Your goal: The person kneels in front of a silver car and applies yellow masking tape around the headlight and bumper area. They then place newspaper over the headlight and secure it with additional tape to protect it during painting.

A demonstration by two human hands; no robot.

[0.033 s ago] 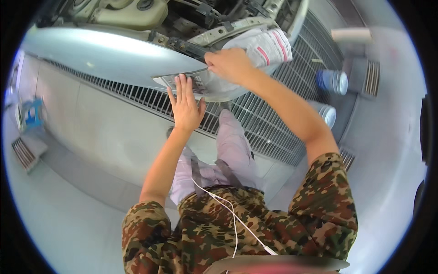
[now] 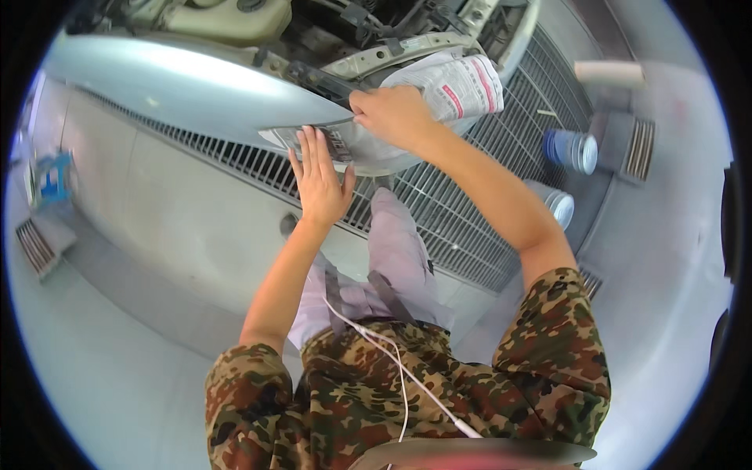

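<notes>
A sheet of newspaper (image 2: 454,90) lies over the front end of a silvery-blue car fender (image 2: 180,86), its right part bunched up towards the engine bay. My left hand (image 2: 319,178) rests flat on the paper's left part, fingers stretched out and pointing up the panel. Along the paper's upper edge, next to the engine bay, my right hand (image 2: 394,117) is closed, with its fingers curled in and pressed to the sheet. Its fingertips are partly hidden.
Behind the fender the engine bay is exposed, with a pale plastic reservoir (image 2: 227,22). A metal floor grating (image 2: 462,204) runs under the car. To the right stand a blue-and-white bucket (image 2: 570,149) and a second bucket (image 2: 558,205). A blue stand (image 2: 55,176) is far left.
The whole view has shifted slightly. Both hands keep nearly the same places on the newspaper, and the loose right part of the paper sits a little differently.
</notes>
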